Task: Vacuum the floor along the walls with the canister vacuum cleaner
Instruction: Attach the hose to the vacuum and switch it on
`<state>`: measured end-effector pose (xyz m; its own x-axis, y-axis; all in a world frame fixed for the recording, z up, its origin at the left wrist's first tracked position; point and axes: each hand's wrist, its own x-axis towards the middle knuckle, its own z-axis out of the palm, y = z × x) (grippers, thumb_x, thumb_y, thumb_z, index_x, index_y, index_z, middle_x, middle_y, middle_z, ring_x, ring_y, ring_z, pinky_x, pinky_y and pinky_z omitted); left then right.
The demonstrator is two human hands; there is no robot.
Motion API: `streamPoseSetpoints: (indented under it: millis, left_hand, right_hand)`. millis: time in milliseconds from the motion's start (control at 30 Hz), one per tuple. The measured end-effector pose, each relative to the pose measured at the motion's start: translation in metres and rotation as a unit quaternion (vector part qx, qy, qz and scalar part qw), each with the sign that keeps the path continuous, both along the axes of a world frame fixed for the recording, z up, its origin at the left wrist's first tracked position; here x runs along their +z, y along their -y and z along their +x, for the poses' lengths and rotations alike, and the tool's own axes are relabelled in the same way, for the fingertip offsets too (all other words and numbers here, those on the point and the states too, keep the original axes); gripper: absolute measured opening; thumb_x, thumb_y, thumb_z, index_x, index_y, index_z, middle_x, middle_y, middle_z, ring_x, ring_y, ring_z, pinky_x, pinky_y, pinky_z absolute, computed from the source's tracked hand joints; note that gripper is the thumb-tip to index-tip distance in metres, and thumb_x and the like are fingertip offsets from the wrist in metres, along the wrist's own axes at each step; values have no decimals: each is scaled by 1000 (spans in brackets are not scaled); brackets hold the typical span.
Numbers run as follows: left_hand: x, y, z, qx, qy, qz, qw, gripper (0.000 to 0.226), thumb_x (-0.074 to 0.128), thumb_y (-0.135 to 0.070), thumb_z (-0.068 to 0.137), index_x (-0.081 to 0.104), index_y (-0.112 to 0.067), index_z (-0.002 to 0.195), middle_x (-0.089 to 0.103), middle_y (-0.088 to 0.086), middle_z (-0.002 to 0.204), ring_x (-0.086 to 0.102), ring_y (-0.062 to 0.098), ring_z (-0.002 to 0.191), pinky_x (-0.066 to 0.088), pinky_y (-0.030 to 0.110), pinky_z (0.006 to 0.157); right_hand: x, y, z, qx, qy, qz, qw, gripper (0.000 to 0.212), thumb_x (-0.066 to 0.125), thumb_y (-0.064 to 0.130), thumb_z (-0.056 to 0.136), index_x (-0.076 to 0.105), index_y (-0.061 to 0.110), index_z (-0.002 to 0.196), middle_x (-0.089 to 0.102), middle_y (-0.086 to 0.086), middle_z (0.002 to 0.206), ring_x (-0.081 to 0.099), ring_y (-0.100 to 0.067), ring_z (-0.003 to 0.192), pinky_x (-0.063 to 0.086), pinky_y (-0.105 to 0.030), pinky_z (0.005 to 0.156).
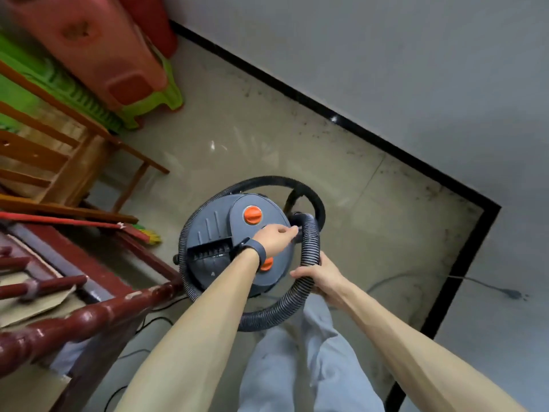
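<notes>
1. Both hands are down at the canister vacuum cleaner (219, 233), which stands on the floor (267, 138) straight ahead of the person's legs. The wall (386, 69) and its black skirting (356, 126) run beyond it and to the right.
2. Its ribbed hose (310, 242) coils round the body in a loop and curves into the port on the right side.
3. Right hand (319, 279), the nearer one, is wrapped round the hose at the loop's near right bend.
4. Left hand (277, 237) reaches across the lid, fingers curled and pinching the hose cuff (298, 218) at the port.
5. Judging from this, the hose needs uncoiling toward the skirting; no nozzle is in sight.
</notes>
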<state>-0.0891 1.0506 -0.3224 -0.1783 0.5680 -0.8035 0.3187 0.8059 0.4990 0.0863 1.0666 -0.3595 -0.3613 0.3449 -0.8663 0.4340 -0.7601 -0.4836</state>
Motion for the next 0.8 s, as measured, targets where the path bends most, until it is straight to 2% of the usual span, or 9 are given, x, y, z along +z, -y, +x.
streamPoseSetpoints:
  millis: [100, 200, 267, 367, 433, 533, 633, 700, 800]
  left_hand:
    - [28, 4, 20, 156, 142, -17, 977, 39, 45, -57, 97, 61, -23, 108, 68, 1, 105, 64, 19, 102, 46, 36, 88]
    - [52, 10, 22, 208, 180, -6, 961, 41, 62, -47, 92, 61, -12, 114, 71, 7, 108, 69, 20, 98, 55, 31, 77]
    - [59, 21, 20, 193, 183, -5, 964, 44, 72, -37, 87, 62, -7, 117, 72, 10, 105, 71, 21, 95, 58, 31, 79]
    - [74, 32, 17, 142, 162, 3, 977, 42, 72, -39, 80, 67, -10, 109, 73, 7, 93, 71, 19, 84, 58, 29, 68]
    - [86, 36, 14, 111, 132, 5, 985, 49, 67, -48, 72, 66, -8, 101, 72, 8, 85, 72, 24, 80, 61, 36, 70]
    - [101, 46, 5, 110, 79, 7, 991, 63, 64, -61, 62, 57, -7, 94, 70, 12, 82, 71, 33, 79, 60, 50, 71]
    - [113, 56, -11, 147, 110, 20, 983, 69, 68, -52, 63, 59, 1, 106, 64, 16, 85, 66, 31, 66, 58, 41, 60]
    - [122, 63, -19, 138, 130, 37, 981, 50, 66, -45, 64, 62, -4, 92, 63, 13, 74, 62, 26, 53, 50, 31, 50]
    - [141, 72, -21, 115, 162, 50, 979, 26, 59, -38, 60, 56, -15, 70, 57, 8, 61, 55, 24, 47, 44, 25, 47]
  right_hand:
    - [43, 25, 2, 41, -12, 61, 997, 70, 86, 12, 56, 59, 20, 120, 70, 6, 86, 68, -11, 79, 57, -33, 68]
    - [73, 44, 5, 71, -21, 131, 989, 70, 90, 3, 67, 59, 17, 127, 74, -2, 112, 70, -12, 96, 60, -33, 84]
    - [91, 52, 7, 90, -41, 140, 985, 62, 90, 2, 73, 61, 16, 126, 74, -1, 120, 70, -14, 110, 58, -34, 93]
    - [113, 55, 9, 112, -97, 126, 981, 49, 86, -1, 80, 65, 20, 118, 79, 12, 108, 73, -7, 104, 58, -22, 82]
    - [124, 55, 6, 136, -92, 122, 979, 45, 83, -2, 83, 65, 17, 120, 79, 10, 104, 74, -5, 98, 57, -19, 74]
    - [131, 48, 1, 204, -49, 114, 971, 25, 75, 5, 91, 68, 10, 114, 76, 0, 96, 72, -4, 77, 51, -17, 65]
    - [132, 31, 4, 106, 11, 111, 988, 17, 67, 29, 99, 67, 16, 111, 77, -3, 109, 73, -16, 87, 48, -31, 78]
    - [135, 19, 2, 14, 27, 97, 995, 33, 58, 46, 103, 64, 16, 115, 75, -6, 118, 71, -23, 99, 52, -37, 85]
    - [138, 7, -13, -67, 17, 42, 997, 59, 54, 64, 98, 56, 12, 126, 69, -10, 114, 72, -27, 102, 58, -42, 81]
